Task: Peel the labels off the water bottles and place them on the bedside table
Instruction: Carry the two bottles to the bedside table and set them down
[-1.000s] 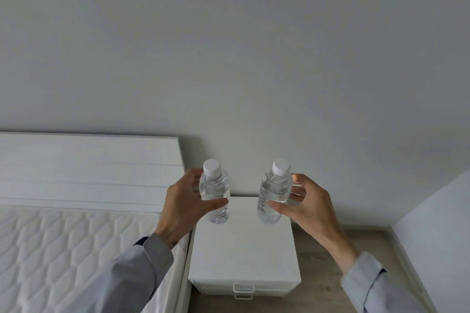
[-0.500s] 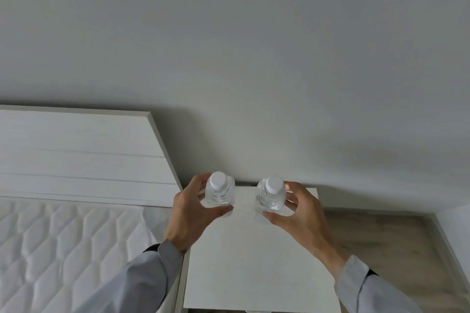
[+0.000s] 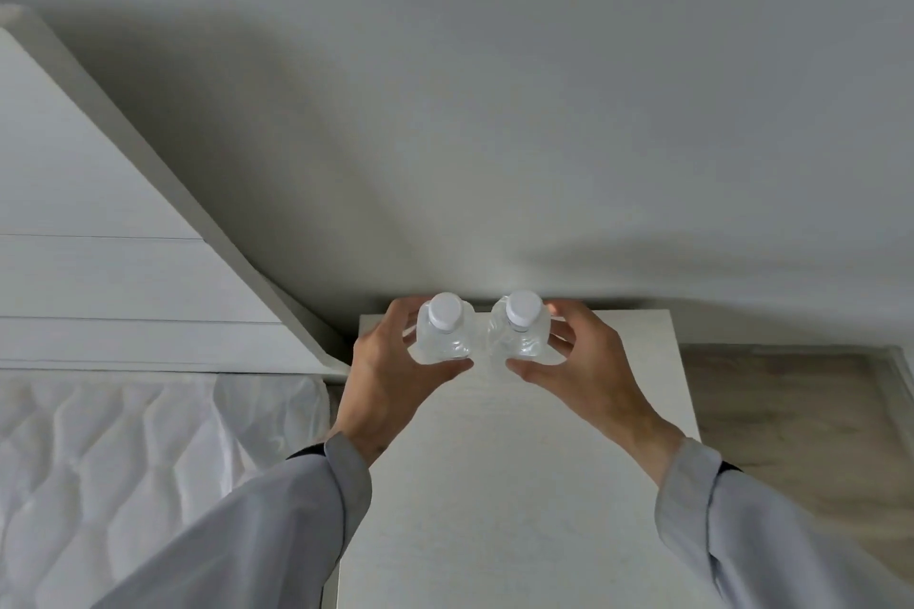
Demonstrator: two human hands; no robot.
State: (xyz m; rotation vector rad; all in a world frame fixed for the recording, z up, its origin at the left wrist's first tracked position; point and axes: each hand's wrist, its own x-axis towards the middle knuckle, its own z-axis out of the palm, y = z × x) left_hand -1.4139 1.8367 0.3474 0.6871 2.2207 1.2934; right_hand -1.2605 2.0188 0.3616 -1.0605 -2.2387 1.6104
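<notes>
Two clear water bottles with white caps stand upright side by side at the far edge of the white bedside table (image 3: 504,485), close to the wall. My left hand (image 3: 390,381) wraps the left bottle (image 3: 443,331) from its left side. My right hand (image 3: 578,371) grips the right bottle (image 3: 520,329) from its right side. No label shows on either bottle from this top-down angle. The bottle bases are hidden, so I cannot tell if they touch the tabletop.
A white headboard (image 3: 123,262) and a quilted white mattress (image 3: 123,485) lie to the left of the table. Wooden floor (image 3: 791,410) shows to the right. A plain grey wall (image 3: 494,114) rises directly behind the table.
Both hands carried the bottles forward and down to the back of the table, bringing them closer together. The view tilted down to look from above.
</notes>
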